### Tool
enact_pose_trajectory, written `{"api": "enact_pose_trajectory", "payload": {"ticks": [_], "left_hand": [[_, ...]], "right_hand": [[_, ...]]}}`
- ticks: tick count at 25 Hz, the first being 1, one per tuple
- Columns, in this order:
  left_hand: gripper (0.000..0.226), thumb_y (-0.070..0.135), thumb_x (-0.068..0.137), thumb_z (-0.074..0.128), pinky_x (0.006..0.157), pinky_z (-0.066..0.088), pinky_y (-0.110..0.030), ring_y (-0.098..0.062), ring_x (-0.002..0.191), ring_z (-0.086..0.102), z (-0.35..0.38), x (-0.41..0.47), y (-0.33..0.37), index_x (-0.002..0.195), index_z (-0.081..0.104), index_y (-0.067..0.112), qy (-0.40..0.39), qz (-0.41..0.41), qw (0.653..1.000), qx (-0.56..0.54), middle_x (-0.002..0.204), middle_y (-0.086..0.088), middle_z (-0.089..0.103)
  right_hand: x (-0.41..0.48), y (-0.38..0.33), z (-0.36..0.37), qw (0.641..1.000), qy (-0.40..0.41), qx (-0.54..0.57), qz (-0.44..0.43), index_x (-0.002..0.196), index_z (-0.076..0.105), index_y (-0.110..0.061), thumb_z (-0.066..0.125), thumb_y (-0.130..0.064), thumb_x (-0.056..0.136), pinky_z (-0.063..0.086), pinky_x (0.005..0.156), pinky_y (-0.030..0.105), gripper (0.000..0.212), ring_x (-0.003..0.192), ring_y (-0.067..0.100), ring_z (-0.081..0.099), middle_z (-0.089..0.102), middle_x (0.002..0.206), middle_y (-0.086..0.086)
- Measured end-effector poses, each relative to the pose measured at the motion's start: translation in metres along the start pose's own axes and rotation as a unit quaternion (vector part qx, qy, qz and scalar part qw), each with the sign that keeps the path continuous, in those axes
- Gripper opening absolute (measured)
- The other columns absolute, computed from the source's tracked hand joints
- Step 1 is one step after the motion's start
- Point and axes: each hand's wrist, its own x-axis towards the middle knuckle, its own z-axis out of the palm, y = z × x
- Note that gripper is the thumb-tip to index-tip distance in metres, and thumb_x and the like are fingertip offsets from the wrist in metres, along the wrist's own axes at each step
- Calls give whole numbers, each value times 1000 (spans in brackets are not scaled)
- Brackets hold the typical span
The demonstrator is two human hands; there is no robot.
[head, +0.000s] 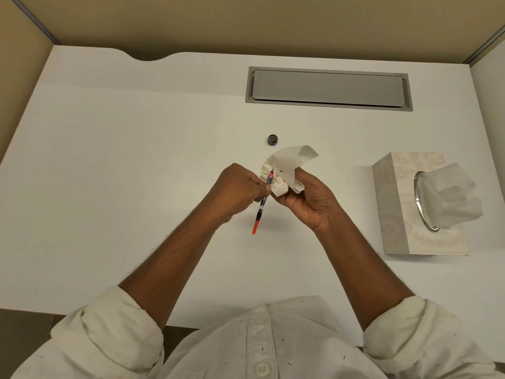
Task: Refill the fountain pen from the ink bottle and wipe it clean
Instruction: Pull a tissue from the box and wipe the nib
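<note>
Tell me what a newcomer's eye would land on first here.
The hands at the centre of the desk come first: the left hand grips an orange-ended fountain pen, its nib against a crumpled white tissue held by the right hand. A pale tissue box with a sheet sticking out stands to the right, and a small dark round object sits just beyond the hands.

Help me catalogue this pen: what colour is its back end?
Orange-red: the back end of the fountain pen, clear in the head view.
</note>
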Motion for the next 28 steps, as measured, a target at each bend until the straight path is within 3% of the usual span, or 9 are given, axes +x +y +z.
{"api": "enact_pose_trajectory", "payload": {"ticks": [5, 7, 9, 11, 19, 22, 24, 26, 28], "left_hand": [[14, 11, 74, 71, 68, 45, -34, -22, 67, 54, -3, 1, 5, 78, 73, -2, -25, -10, 999, 17, 86, -24, 71], [13, 11, 73, 71, 68, 45, -33, -22, 67, 55, -3, 1, 6, 78, 73, -1, -33, -14, 999, 21, 86, -23, 71], [12, 9, 73, 71, 68, 45, -32, -23, 66, 54, -3, 1, 6, 78, 73, -2, -40, -16, 999, 27, 85, -24, 71], [12, 7, 73, 70, 68, 45, -32, -23, 65, 54, -3, 1, 5, 77, 72, -4, -46, -17, 998, 34, 85, -25, 70], [13, -3, 74, 63, 70, 47, -34, -25, 67, 55, 0, 4, 3, 82, 71, -8, -49, -31, 996, 61, 88, -30, 69], [14, -4, 74, 61, 70, 46, -34, -26, 69, 55, 0, 4, 2, 83, 70, -9, -47, -40, 996, 71, 90, -30, 68], [15, -6, 73, 60, 68, 42, -32, -26, 70, 53, 0, 5, 2, 84, 69, -10, -40, -40, 996, 72, 89, -29, 68], [15, -6, 75, 59, 67, 41, -31, -26, 71, 53, 1, 7, 1, 86, 69, -11, -39, -38, 995, 80, 85, -26, 66], [17, -3, 78, 58, 65, 39, -31, -25, 71, 51, 4, 8, -1, 89, 67, -12, -39, -35, 993, 102, 83, -23, 63]], "right_hand": [[3, -2, -7, 992, 2, -124, -15, 69, 73, -17, 60, 3, 80, 56, 69, 35, 26, 82, 24, 69, 72, 87, 9], [3, -6, -9, 989, -12, -149, -19, 87, 67, -15, 57, 5, 86, 57, 62, 32, 23, 80, 21, 70, 71, 91, 6], [3, -10, -9, 981, -34, -190, -15, 110, 65, -16, 59, -1, 88, 57, 64, 30, 28, 91, 19, 67, 66, 105, 5], [3, -12, -8, 975, -53, -216, -14, 118, 62, -10, 57, 0, 89, 58, 70, 29, 32, 95, 16, 68, 70, 105, 4], [5, -13, -4, 944, -19, -328, -39, 102, 66, -10, 61, -4, 88, 54, 79, 35, 16, 106, 27, 64, 65, 120, 18], [4, -12, -6, 948, -22, -315, -48, 106, 65, -4, 61, -2, 88, 56, 80, 23, 18, 98, 13, 67, 62, 121, 22], [2, -14, -8, 950, -45, -307, -34, 112, 64, -2, 60, -9, 89, 55, 78, 18, 24, 97, 10, 66, 65, 115, 15], [1, -14, -9, 956, -45, -289, -9, 109, 66, -4, 62, -26, 85, 54, 84, 25, 32, 103, 13, 64, 69, 107, 6], [3, -14, -6, 962, -1, -274, -3, 105, 67, -3, 65, -42, 77, 47, 97, 32, 48, 111, 4, 60, 72, 97, -5]]}}
